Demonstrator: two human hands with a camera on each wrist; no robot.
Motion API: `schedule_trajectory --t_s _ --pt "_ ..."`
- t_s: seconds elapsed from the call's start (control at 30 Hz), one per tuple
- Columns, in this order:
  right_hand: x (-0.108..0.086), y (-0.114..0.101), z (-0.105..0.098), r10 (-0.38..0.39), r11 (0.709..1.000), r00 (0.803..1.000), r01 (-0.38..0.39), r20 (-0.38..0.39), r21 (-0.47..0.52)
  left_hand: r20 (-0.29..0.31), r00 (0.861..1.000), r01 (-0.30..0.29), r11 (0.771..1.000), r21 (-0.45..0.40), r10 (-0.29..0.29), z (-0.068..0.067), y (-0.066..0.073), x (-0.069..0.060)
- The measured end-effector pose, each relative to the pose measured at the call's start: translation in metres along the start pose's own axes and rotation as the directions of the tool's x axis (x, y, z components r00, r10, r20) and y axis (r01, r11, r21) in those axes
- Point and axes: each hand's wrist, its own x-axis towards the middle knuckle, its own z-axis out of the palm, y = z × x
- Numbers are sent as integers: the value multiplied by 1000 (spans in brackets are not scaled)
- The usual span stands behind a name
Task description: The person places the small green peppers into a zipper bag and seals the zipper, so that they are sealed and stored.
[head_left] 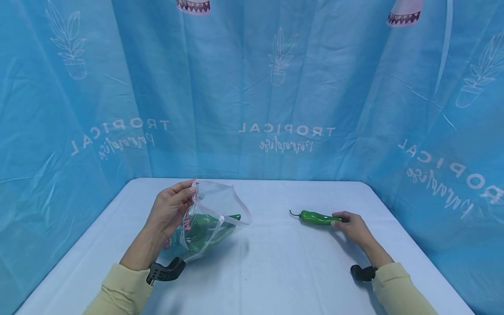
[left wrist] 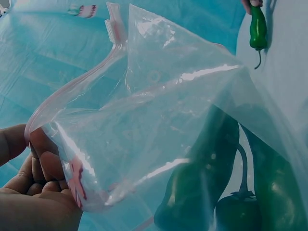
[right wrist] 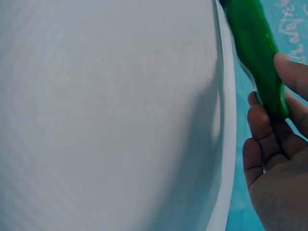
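Note:
My left hand (head_left: pixel 170 209) pinches the pink-edged rim of a clear zip bag (head_left: pixel 212 199) at the left of the table. The bag's mouth gapes toward the right. Inside it lie several green peppers (left wrist: pixel 202 168), seen through the plastic; one has its curved stem showing in the left wrist view. Over on the right, my right hand (head_left: pixel 356 227) grips a glossy green pepper (head_left: pixel 316 218) by its tip, between thumb and fingers. That pepper's thin stem points left, toward the bag, with a wide gap between the two. In the right wrist view its stem end is cut off.
A white cloth (head_left: pixel 275 271) covers the table. Blue printed curtains (head_left: pixel 256 100) stand behind it and along both sides. Each wrist wears a dark band, with a black camera mount (head_left: pixel 167 270) on the left one.

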Motion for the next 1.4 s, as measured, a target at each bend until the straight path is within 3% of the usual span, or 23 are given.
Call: schedule_trajectory --t_s 0.73,1.4 --pt "-19 -51 5 -124 990 991 127 -49 66 -4 1000 5 1000 0 -5 1 3 -1" --pt "-44 -109 17 -275 946 960 279 -47 167 5 1000 -15 1000 -18 15 1 4 0"
